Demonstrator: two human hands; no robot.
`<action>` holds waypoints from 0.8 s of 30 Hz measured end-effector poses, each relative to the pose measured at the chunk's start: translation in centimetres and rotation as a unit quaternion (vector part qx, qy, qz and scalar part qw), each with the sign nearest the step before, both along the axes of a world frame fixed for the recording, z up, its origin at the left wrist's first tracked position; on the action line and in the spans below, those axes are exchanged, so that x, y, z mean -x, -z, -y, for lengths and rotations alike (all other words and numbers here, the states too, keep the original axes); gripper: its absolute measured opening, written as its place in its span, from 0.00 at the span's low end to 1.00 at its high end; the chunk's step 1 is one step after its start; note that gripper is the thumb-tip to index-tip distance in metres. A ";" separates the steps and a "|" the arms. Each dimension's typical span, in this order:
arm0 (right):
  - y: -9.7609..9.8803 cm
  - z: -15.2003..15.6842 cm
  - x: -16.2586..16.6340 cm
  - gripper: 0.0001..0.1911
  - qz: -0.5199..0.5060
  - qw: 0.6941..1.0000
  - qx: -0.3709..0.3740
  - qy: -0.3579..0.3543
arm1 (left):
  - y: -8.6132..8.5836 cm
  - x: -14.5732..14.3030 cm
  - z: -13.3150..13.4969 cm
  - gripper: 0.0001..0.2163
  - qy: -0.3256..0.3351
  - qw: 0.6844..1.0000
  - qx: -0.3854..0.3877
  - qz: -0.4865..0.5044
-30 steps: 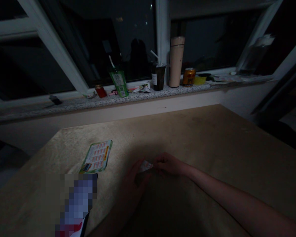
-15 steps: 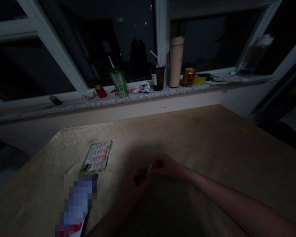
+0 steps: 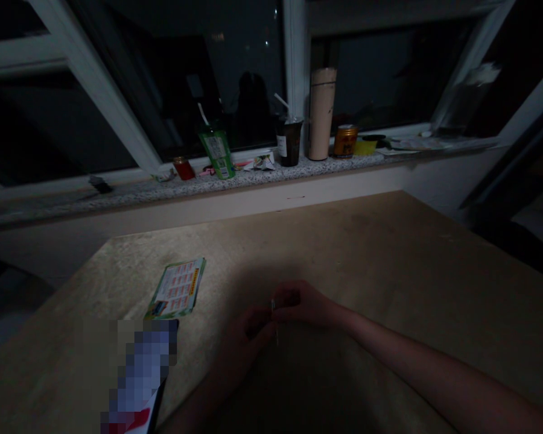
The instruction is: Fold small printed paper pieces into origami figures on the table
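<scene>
Above the middle of the wooden table (image 3: 366, 253), my left hand (image 3: 247, 337) and my right hand (image 3: 305, 304) meet at the fingertips. Between them is a small, thin, pale piece (image 3: 273, 305), too dark and small to name. My right thumb and forefinger pinch it. The left fingers are also pressed together at its near side, where a thin sliver hangs below them. Left of my hands lies a stack of printed cards (image 3: 178, 288) with green edges. Closer to me is a phone (image 3: 138, 380), its screen blurred out.
A granite windowsill (image 3: 154, 196) runs behind the table. On it stand a red jar (image 3: 184, 169), a green cup with a straw (image 3: 218, 150), a dark cup (image 3: 289, 141), a pink flask (image 3: 322, 114) and a gold can (image 3: 346, 141). Papers (image 3: 411, 143) lie further right.
The left fingers have closed up toward the right fingertips. The small pale piece has turned and now looks thinner, with a sliver showing below the fingers. Cards and phone stay put.
</scene>
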State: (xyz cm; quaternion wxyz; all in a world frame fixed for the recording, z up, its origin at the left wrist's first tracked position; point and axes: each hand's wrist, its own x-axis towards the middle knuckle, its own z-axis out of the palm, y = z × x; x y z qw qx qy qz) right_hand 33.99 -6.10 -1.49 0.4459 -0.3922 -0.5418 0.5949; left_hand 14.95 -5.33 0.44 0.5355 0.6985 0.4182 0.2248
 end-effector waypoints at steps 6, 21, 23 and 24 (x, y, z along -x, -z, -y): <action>0.3 -0.1 -0.1 0.12 0.004 1.000 -0.026 0.004 | 0.1 0.3 0.0 0.14 -0.016 1.000 -0.006 -0.008; 0.3 0.8 0.8 0.17 0.124 0.984 -0.108 0.066 | 0.8 0.1 -0.3 0.18 -0.031 0.998 -0.046 -0.010; 0.3 0.8 0.8 0.14 0.131 0.983 -0.115 0.061 | 0.7 0.0 -0.3 0.17 -0.032 0.998 -0.043 -0.013; 0.3 0.7 0.8 0.12 0.132 0.982 -0.121 0.059 | 0.7 0.0 -0.3 0.17 -0.033 0.999 -0.041 -0.006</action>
